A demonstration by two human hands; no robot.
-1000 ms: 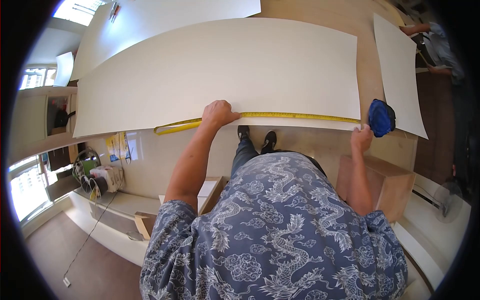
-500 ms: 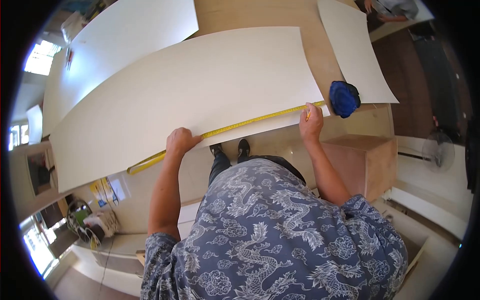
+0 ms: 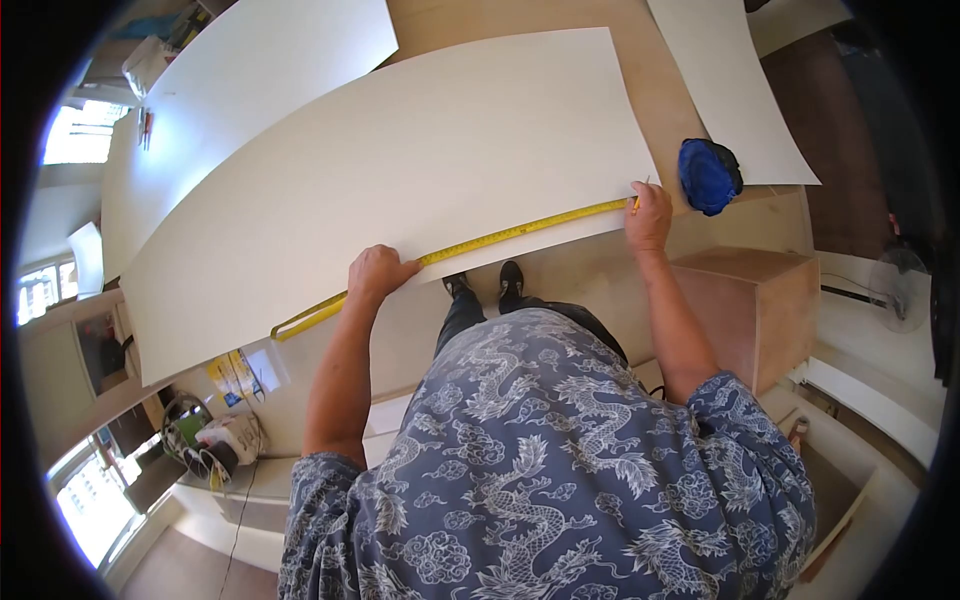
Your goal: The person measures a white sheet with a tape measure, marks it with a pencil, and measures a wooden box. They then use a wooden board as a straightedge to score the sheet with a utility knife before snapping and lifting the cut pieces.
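A long white sheet [image 3: 450, 140] lies across the work surface, its near edge facing me. A yellow tape measure [image 3: 520, 232] is stretched along that edge, and its left part [image 3: 310, 318] folds back past the edge. My left hand [image 3: 378, 272] is closed on the tape, with the thumb pointing right along it. At the sheet's near right corner is my right hand [image 3: 650, 218], its fingers closed around a thin yellow pencil [image 3: 636, 206]. That hand hides the tape's right end and the corner.
Right of my right hand lies a dark blue cloth-like bundle [image 3: 709, 177]. Other white sheets [image 3: 270, 75] lie at the far left and far right [image 3: 735, 90]. A wooden box [image 3: 750, 300] and a fan [image 3: 898, 290] stand at the right. Cables and bags [image 3: 215, 440] sit lower left.
My right hand has shifted up and right over the sheet's corner, covering the tape's end. My left hand stays on the tape. The whole view has shifted slightly.
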